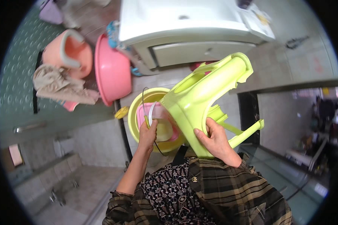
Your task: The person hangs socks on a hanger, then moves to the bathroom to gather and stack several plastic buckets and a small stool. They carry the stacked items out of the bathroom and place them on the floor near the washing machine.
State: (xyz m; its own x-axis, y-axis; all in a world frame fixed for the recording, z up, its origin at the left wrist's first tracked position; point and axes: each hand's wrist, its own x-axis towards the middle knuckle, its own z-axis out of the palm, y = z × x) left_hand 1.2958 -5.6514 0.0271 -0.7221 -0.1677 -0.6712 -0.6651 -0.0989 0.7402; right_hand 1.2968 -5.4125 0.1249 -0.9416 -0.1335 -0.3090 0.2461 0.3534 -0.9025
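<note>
My left hand (148, 135) is closed on the wire handle of a yellow-green plastic bucket (133, 112), and also touches a white handle there. Inside the bucket sit a pink plastic basin (140, 112) and a pale round container (162, 129). My right hand (215, 137) grips the edge of a lime-green plastic stool (191, 109), thumb on its surface and fingers around the rim. The stool is tilted on its side, its legs pointing up and right, and it partly covers the bucket.
A white washbasin (183, 31) on a cabinet stands ahead. To the left are a large pink tub (114, 70), a peach child's potty (73, 53), crumpled cloth (59, 84) and a yellow object (121, 112) on the floor. A doorway (249, 118) is at the right.
</note>
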